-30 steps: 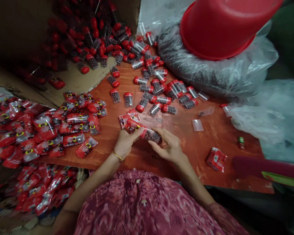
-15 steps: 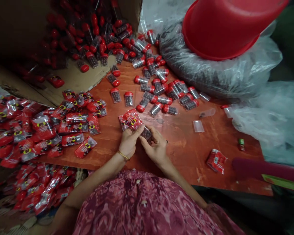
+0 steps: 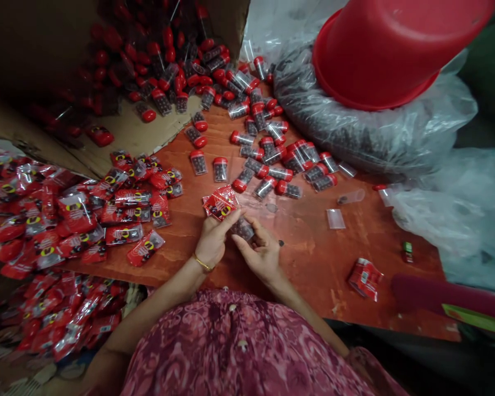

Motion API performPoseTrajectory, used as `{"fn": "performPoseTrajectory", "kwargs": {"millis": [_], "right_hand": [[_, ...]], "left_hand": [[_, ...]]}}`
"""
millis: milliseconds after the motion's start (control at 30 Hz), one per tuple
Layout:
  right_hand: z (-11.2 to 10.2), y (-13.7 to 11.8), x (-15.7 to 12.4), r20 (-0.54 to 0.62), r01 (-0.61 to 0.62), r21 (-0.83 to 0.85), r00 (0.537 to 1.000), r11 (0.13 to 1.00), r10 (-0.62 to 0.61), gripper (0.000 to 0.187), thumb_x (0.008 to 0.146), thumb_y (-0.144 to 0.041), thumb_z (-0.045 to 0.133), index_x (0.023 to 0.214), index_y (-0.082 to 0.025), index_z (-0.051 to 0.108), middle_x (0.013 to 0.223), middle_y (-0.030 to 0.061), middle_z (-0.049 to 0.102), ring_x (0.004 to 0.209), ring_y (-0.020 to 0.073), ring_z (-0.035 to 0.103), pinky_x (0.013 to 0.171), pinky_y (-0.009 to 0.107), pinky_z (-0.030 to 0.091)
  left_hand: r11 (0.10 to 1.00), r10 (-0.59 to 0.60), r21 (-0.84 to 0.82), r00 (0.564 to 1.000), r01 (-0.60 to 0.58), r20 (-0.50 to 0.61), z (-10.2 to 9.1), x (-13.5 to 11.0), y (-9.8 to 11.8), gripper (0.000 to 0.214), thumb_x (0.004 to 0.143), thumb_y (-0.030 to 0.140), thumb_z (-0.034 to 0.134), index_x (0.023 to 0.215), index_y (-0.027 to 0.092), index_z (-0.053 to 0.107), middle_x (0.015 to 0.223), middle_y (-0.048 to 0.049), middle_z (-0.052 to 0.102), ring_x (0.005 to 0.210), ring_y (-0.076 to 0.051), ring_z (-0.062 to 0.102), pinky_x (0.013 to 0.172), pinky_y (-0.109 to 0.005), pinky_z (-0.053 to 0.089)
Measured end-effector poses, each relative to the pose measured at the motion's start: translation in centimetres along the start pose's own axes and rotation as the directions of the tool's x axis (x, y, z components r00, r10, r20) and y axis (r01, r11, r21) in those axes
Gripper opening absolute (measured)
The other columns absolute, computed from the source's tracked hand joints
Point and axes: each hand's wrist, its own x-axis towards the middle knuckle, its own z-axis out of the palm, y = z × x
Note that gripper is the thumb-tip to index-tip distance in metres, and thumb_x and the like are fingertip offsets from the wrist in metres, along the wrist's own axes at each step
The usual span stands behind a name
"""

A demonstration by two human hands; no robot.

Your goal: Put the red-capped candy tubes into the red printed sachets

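My left hand [image 3: 212, 241] is closed on a few red printed plastic packets [image 3: 221, 201], which stick out beyond its fingers. Between both hands lies a clear plastic jar [image 3: 243, 227] of small dark balls, tilted, with my right hand [image 3: 261, 252] wrapped around its side. My left fingertips reach the jar's near edge; whether they press on it I cannot tell. Just beyond the hands, similar red-capped jars [image 3: 220, 169] stand or lie on the reddish wooden table [image 3: 305, 247].
Left of me, filled red packets [image 3: 76, 214] are heaped. A cardboard box [image 3: 165, 132] spills red-capped jars. At the back right, a red bucket [image 3: 379, 55] sits on a clear bag [image 3: 355, 137] of dark balls. A red wrapper [image 3: 366, 279] and a small green-topped item [image 3: 407, 251] lie at right.
The view has shifted slightly. More of the clear jar shows between my hands, and my right thumb has moved down along it. The red packets remain in my left hand.
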Motion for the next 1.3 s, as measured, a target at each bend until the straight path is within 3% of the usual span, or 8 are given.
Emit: {"fn": "performPoseTrajectory", "kwargs": {"millis": [267, 367, 433, 533, 633, 800, 1067, 1300], "right_hand": [[0.0, -0.6, 0.9, 0.001, 0.095, -0.034, 0.995, 0.995, -0.095, 0.039, 0.078, -0.023, 0.061, 0.116, -0.019, 0.054, 0.107, 0.0086, 0.065, 0.097, 0.0191, 0.062, 0.088, 0.033, 0.049], [0.2, -1.0, 1.2, 0.013, -0.008, 0.172, 1.0, 0.985, 0.006, 0.037, 0.077, -0.028, 0.062, 0.112, -0.02, 0.055, 0.104, 0.0064, 0.066, 0.091, 0.017, 0.063, 0.081, 0.03, 0.052], [0.1, -1.4, 1.0, 0.05, -0.126, 0.316, 0.992, 0.941, 0.116, 0.031, 0.078, -0.033, 0.06, 0.106, -0.021, 0.055, 0.087, 0.0023, 0.067, 0.067, 0.0121, 0.063, 0.061, 0.024, 0.053], [0.0, -1.9, 0.6, 0.13, -0.287, 0.427, 0.958, 0.857, 0.256, 0.018, 0.083, -0.037, 0.053, 0.088, -0.02, 0.055, 0.058, -0.0063, 0.055, 0.036, 0.0046, 0.044, 0.037, 0.017, 0.038], [0.2, -2.1, 0.3, 0.13, -0.349, 0.508, 0.935, 0.788, 0.33, 0.02, 0.083, -0.038, 0.053, 0.078, -0.019, 0.052, 0.051, -0.0088, 0.049, 0.032, 0.0026, 0.037, 0.034, 0.016, 0.033], [0.7, -2.1, 0.5, 0.219, -0.434, 0.612, 0.896, 0.661, 0.386, 0.029, 0.079, -0.046, 0.055, 0.072, -0.019, 0.05, 0.051, -0.01, 0.048, 0.028, 0.0011, 0.031, 0.036, 0.018, 0.041], [0.4, -2.4, 0.7, 0.023, -0.329, 0.418, 0.936, 0.847, 0.352, 0.027, 0.078, -0.045, 0.058, 0.076, -0.019, 0.053, 0.052, -0.0056, 0.055, 0.032, 0.0042, 0.042, 0.03, 0.016, 0.032], [1.0, -2.4, 1.1, 0.141, -0.38, 0.527, 0.921, 0.76, 0.363, 0.032, 0.08, -0.047, 0.054, 0.068, -0.018, 0.05, 0.054, -0.0051, 0.055, 0.031, 0.0023, 0.04, 0.03, 0.015, 0.03]], "left_hand": [[1.0, 0.006, 0.028, 0.999, -0.005, -0.033, 0.1, 0.2, -0.1, 0.022, 0.056, 0.027, 0.075, 0.071, 0.013, 0.068, 0.065, -0.0002, 0.067, 0.065, -0.012, 0.06, 0.07, -0.025, 0.046], [1.0, 0.007, -0.001, 1.0, -0.007, -0.016, 0.0, 0.2, 0.6, 0.022, 0.056, 0.027, 0.075, 0.071, 0.013, 0.069, 0.067, -0.0012, 0.069, 0.067, -0.013, 0.061, 0.07, -0.025, 0.046], [0.999, -0.006, -0.031, 1.0, 0.006, 0.004, 0.1, 0.3, 1.0, 0.022, 0.056, 0.027, 0.074, 0.072, 0.013, 0.069, 0.071, -0.0031, 0.07, 0.071, -0.015, 0.063, 0.069, -0.025, 0.047], [0.997, -0.059, -0.05, 0.998, 0.06, 0.028, 0.4, 0.3, 1.2, 0.021, 0.056, 0.028, 0.072, 0.071, 0.014, 0.067, 0.071, -0.0043, 0.071, 0.067, -0.015, 0.063, 0.059, -0.023, 0.047], [0.998, -0.056, 0.009, 0.996, 0.055, 0.072, 0.6, -0.1, 0.8, 0.024, 0.058, 0.029, 0.071, 0.076, 0.015, 0.066, 0.073, -0.0038, 0.071, 0.051, -0.01, 0.058, 0.043, -0.018, 0.04], [0.969, -0.114, 0.237, 0.974, 0.066, 0.196, -0.1, -0.7, 0.4, 0.041, 0.064, 0.036, 0.069, 0.099, 0.016, 0.064, 0.067, -0.0018, 0.068, 0.031, -0.006, 0.045, 0.026, -0.017, 0.026], [0.988, 0.029, 0.142, 0.978, -0.059, 0.204, 0.0, -0.1, 0.1, 0.035, 0.066, 0.046, 0.068, 0.08, 0.014, 0.068, 0.049, 0.0028, 0.053, 0.037, -0.005, 0.04, 0.033, -0.016, 0.032], [0.969, -0.038, 0.247, 0.982, -0.01, 0.187, -0.3, -0.6, 0.6, 0.032, 0.066, 0.044, 0.068, 0.072, 0.013, 0.067, 0.038, 0.0066, 0.042, 0.029, -0.004, 0.034, 0.028, -0.016, 0.027]]}}
